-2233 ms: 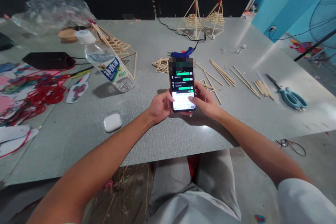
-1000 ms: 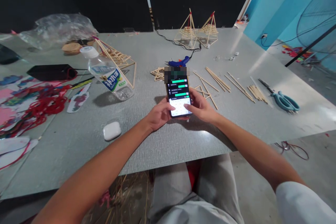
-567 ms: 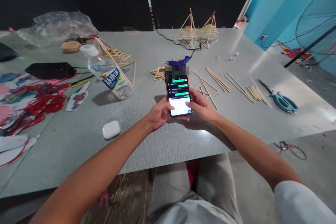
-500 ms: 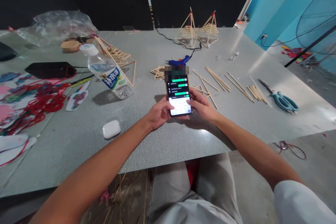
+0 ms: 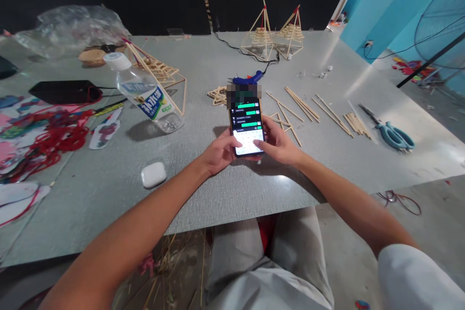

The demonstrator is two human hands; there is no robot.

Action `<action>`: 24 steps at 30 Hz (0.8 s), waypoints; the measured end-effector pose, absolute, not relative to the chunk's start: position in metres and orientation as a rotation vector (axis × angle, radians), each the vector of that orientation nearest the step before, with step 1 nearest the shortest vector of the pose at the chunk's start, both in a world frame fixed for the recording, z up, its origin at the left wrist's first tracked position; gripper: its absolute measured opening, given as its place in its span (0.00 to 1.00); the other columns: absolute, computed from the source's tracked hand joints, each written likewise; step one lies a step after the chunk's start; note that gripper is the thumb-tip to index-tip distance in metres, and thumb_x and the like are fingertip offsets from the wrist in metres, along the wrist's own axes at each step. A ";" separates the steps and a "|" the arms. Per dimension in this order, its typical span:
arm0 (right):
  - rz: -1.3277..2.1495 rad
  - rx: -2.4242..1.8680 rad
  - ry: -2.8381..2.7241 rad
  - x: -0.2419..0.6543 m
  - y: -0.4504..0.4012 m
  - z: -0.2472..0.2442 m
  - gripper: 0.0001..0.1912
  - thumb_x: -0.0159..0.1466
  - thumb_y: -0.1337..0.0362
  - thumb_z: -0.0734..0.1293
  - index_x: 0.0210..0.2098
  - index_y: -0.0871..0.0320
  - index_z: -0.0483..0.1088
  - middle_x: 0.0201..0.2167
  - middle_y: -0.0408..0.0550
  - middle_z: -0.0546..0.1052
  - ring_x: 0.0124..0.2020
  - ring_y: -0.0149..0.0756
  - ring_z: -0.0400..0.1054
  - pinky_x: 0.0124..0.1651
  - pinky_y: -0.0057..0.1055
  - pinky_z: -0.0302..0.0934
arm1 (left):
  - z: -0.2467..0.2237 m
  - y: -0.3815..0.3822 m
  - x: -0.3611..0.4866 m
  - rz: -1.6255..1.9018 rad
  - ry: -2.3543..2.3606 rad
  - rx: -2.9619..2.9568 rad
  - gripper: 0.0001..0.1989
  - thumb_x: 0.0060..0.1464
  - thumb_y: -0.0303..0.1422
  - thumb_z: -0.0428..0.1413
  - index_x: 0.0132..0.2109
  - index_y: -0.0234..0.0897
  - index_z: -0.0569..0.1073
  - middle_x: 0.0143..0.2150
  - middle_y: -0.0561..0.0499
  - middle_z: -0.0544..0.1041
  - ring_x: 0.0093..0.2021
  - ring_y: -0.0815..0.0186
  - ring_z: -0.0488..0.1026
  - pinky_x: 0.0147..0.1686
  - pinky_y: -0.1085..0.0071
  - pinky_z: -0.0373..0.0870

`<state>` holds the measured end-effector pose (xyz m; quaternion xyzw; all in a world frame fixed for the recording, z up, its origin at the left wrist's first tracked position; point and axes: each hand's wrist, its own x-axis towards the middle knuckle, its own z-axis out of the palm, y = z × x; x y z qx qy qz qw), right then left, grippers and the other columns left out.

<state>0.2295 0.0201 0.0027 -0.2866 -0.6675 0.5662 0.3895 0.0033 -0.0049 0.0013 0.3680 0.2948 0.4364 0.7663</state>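
Note:
A smartphone (image 5: 247, 121) is held upright and tilted between both hands above the table, its screen lit with a chat and a pale keyboard. My left hand (image 5: 221, 153) grips its left lower edge, the thumb over the keyboard. On the other side my right hand (image 5: 279, 144) wraps the right edge, its thumb also on the keyboard. Just behind the phone lies a blue glue gun (image 5: 248, 78). Flat frames of thin wooden sticks (image 5: 217, 96) sit to its left, and loose sticks (image 5: 302, 104) lie to the right.
A plastic bottle (image 5: 148, 99) and a white earbud case (image 5: 153, 175) are on the left, near red cords (image 5: 58, 143). Blue-handled scissors (image 5: 394, 134) rest at right. Two stick pyramids (image 5: 264, 38) stand at the back, with a black cable in front.
My right thumb has shifted left across the keyboard. The view has tilted slightly, so the table things appear a little higher. Both hands keep hold of the smartphone.

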 end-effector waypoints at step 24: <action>1.295 -0.838 -1.644 0.232 0.018 0.013 0.20 0.68 0.53 0.74 0.58 0.47 0.78 0.58 0.52 0.85 0.59 0.55 0.78 0.67 0.59 0.76 | -0.003 0.002 0.004 0.888 0.619 0.752 0.28 0.59 0.37 0.63 0.65 0.36 0.80 0.66 0.34 0.86 0.73 0.32 0.79 0.66 0.24 0.81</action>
